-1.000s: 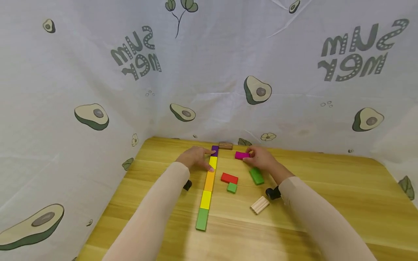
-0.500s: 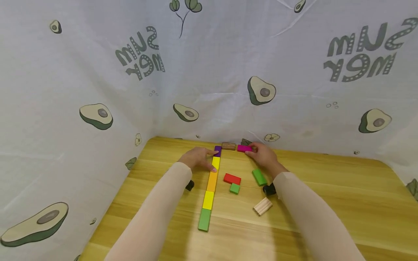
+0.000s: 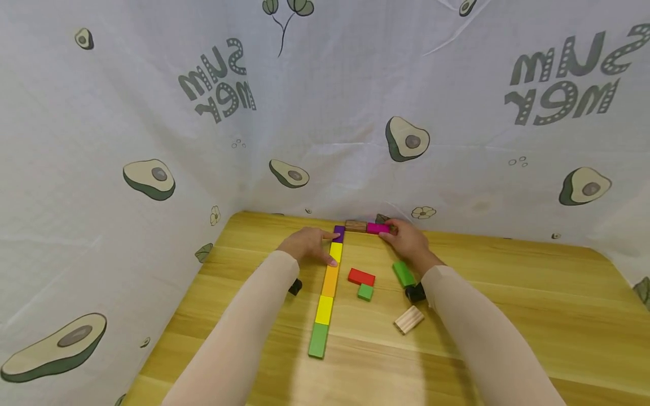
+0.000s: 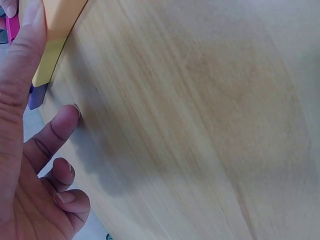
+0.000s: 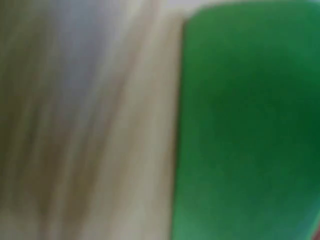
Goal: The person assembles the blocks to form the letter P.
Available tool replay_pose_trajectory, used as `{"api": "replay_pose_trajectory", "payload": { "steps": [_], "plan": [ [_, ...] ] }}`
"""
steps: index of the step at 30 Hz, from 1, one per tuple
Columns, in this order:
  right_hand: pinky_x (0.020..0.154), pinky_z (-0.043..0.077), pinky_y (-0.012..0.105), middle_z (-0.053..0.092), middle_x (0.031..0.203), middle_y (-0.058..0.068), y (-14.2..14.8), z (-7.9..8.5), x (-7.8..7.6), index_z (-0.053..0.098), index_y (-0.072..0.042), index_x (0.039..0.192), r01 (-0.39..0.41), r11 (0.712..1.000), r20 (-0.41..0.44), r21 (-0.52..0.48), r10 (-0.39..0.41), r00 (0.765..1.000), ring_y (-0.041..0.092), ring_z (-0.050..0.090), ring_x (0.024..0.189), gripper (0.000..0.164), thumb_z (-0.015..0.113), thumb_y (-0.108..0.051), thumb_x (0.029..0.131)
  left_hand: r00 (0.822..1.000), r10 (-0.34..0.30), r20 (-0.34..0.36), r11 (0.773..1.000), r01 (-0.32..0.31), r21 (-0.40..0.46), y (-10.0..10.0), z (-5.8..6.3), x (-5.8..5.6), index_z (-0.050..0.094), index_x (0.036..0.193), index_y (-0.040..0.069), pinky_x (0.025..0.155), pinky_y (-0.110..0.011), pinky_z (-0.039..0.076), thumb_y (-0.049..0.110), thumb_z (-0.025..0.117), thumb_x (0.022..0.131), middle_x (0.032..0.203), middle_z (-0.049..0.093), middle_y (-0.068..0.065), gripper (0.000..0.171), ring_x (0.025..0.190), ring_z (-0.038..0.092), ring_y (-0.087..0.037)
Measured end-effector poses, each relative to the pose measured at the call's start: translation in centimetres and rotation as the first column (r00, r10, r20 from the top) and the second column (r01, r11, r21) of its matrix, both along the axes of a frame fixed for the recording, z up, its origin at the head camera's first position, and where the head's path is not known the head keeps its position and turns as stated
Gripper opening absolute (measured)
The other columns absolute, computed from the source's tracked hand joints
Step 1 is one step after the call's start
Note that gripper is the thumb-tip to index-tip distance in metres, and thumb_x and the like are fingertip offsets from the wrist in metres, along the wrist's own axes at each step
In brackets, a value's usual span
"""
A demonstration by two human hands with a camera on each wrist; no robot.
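Note:
My right hand (image 3: 410, 241) pinches the magenta block (image 3: 374, 228) between thumb and fingers at the table's far edge. That block's left end meets the brown block (image 3: 355, 226), which sits beside the purple block (image 3: 339, 229). My left hand (image 3: 307, 246) rests at the top of a straight row, its index finger at the purple block and its thumb by the joint of a yellow block (image 3: 336, 250) and an orange block (image 3: 330, 281). Below these lie another yellow block (image 3: 324, 310) and a light green block (image 3: 318, 340). The left wrist view shows the other fingers loosely bent.
Between the arms lie a red block (image 3: 361, 277), a small green block (image 3: 365, 292), a green block (image 3: 403, 273) and a plain wood block (image 3: 408, 320). That longer green block (image 5: 245, 125) looms large and blurred in the right wrist view. A printed cloth (image 3: 345, 186) hangs behind the table.
My right hand has carried the magenta block back toward the far edge, then left until it meets the brown block. My left hand has stayed at the row.

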State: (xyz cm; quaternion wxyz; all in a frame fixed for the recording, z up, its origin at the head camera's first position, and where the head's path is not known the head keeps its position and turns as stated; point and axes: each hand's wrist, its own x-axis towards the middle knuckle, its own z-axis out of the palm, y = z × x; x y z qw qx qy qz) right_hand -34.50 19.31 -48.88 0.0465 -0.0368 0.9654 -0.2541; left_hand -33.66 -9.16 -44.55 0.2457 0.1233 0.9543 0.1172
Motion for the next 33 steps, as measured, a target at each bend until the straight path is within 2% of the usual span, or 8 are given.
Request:
{"api": "replay_pose_trajectory", "payload": {
  "steps": [9,12,16,20,24,28,31,33],
  "plan": [
    [0.088,0.052,0.048,0.068,0.118,0.016,-0.3,-0.6,-0.3,0.053,-0.012,0.145,0.014,1.000,-0.023,0.002,-0.014,1.000,0.033,0.062,0.105,0.058,0.059,-0.048,0.101,1.000,-0.005,0.000,1.000,0.005,0.003,0.1,0.0,0.1,0.038,0.154,0.050,0.123,-0.058,0.034,0.061,0.081,0.077,0.165,0.039,-0.005,0.090,0.152,0.037,-0.033],
    [0.082,0.050,0.043,0.068,0.113,0.014,-0.2,-0.7,-0.2,0.053,-0.013,0.146,0.014,1.000,-0.033,-0.021,-0.015,0.999,0.031,0.061,0.100,0.059,0.062,-0.049,0.100,1.000,-0.003,0.003,1.000,0.003,0.005,0.1,-0.1,0.1,0.037,0.154,0.050,0.123,-0.057,0.034,0.062,0.081,0.076,0.165,0.039,-0.005,0.090,0.152,0.036,-0.032],
    [0.075,0.046,0.034,0.065,0.104,0.013,0.5,-0.6,0.3,0.051,-0.013,0.147,-0.039,0.993,-0.026,-0.111,0.036,0.999,0.027,0.057,0.088,0.059,0.065,-0.044,0.100,1.000,-0.001,0.007,1.000,0.001,0.010,0.1,-0.2,0.2,0.037,0.153,0.051,0.123,-0.057,0.034,0.062,0.081,0.076,0.165,0.038,-0.004,0.089,0.153,0.036,-0.032],
    [0.073,0.046,0.030,0.062,0.106,0.015,1.7,0.4,1.6,0.048,-0.009,0.148,-0.109,0.973,0.041,-0.205,0.120,0.992,0.025,0.055,0.088,0.059,0.065,-0.039,0.101,1.000,-0.001,0.004,1.000,0.001,0.004,0.3,0.0,0.3,0.037,0.153,0.051,0.123,-0.057,0.034,0.062,0.081,0.076,0.165,0.039,-0.004,0.089,0.152,0.037,-0.031],
    [0.072,0.047,0.030,0.063,0.105,0.014,3.3,1.7,3.5,0.055,-0.004,0.143,-0.212,0.954,0.088,-0.214,0.235,0.968,0.024,0.055,0.090,0.057,0.069,-0.037,0.098,1.000,0.003,0.005,1.000,-0.003,0.001,0.4,0.2,0.3,0.037,0.154,0.051,0.123,-0.056,0.034,0.061,0.081,0.077,0.166,0.038,-0.003,0.089,0.153,0.036,-0.030],
    [0.073,0.047,0.030,0.062,0.101,0.009,4.9,2.4,5.7,0.054,-0.002,0.143,-0.323,0.925,0.180,-0.198,0.358,0.916,0.021,0.053,0.089,0.066,0.078,-0.036,0.091,1.000,0.007,0.002,1.000,-0.007,0.006,0.1,0.2,0.4,0.038,0.154,0.050,0.124,-0.057,0.033,0.061,0.081,0.077,0.166,0.038,-0.003,0.089,0.153,0.036,-0.031],
    [0.073,0.045,0.028,0.058,0.100,0.005,5.7,2.6,7.2,0.049,-0.002,0.146,-0.357,0.913,0.251,-0.196,0.399,0.882,0.019,0.051,0.089,0.074,0.082,-0.033,0.087,1.000,0.009,-0.003,1.000,-0.009,0.009,0.0,0.3,0.5,0.038,0.154,0.049,0.123,-0.057,0.033,0.061,0.081,0.078,0.165,0.039,-0.004,0.088,0.153,0.036,-0.031],
    [0.070,0.044,0.027,0.056,0.097,0.005,5.8,2.4,8.0,0.048,-0.001,0.145,-0.361,0.910,0.259,-0.204,0.406,0.876,0.019,0.049,0.087,0.074,0.083,-0.029,0.086,1.000,0.014,-0.003,1.000,-0.014,0.009,0.0,0.3,0.5,0.038,0.154,0.050,0.124,-0.056,0.033,0.061,0.081,0.077,0.165,0.039,-0.003,0.088,0.153,0.035,-0.031]
  ]
}}
